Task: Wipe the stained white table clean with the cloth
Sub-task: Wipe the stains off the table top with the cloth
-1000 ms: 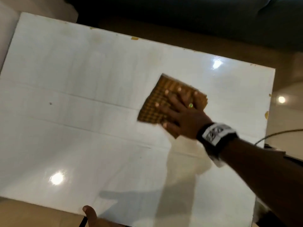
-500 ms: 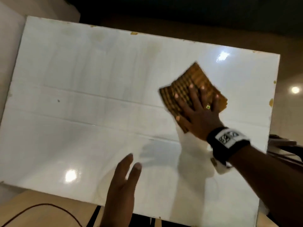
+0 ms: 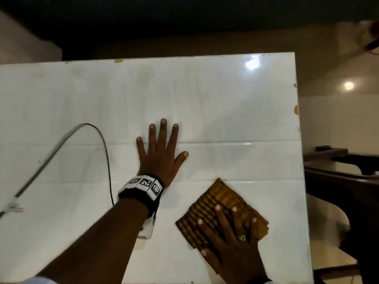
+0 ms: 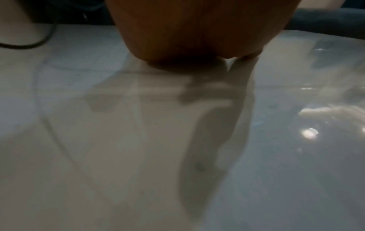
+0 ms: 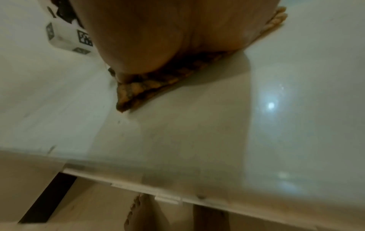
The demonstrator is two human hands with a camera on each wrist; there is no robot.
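A glossy white table (image 3: 225,103) fills the head view, with faint brownish smears near its far edge. A folded brown checked cloth (image 3: 217,199) lies near the table's front right. My right hand (image 3: 227,240) presses flat on the cloth with spread, straight fingers; a green ring shows on one finger. My left hand (image 3: 162,148) lies flat on the bare table at the middle, fingers spread, apart from the cloth. In the right wrist view the cloth (image 5: 150,84) sticks out from under my palm. The left wrist view shows my palm (image 4: 197,31) down on the table (image 4: 138,140).
A dark cable (image 3: 102,144) arcs over the table left of my left wrist. Brown chips (image 3: 296,110) mark the table's right edge. Dark furniture (image 3: 344,175) stands just right of the table. My bare foot (image 5: 142,214) shows below the front edge.
My right hand has slid the cloth from the far right towards the front edge. My left hand has come forward from the front edge and now lies flat on the middle of the table.
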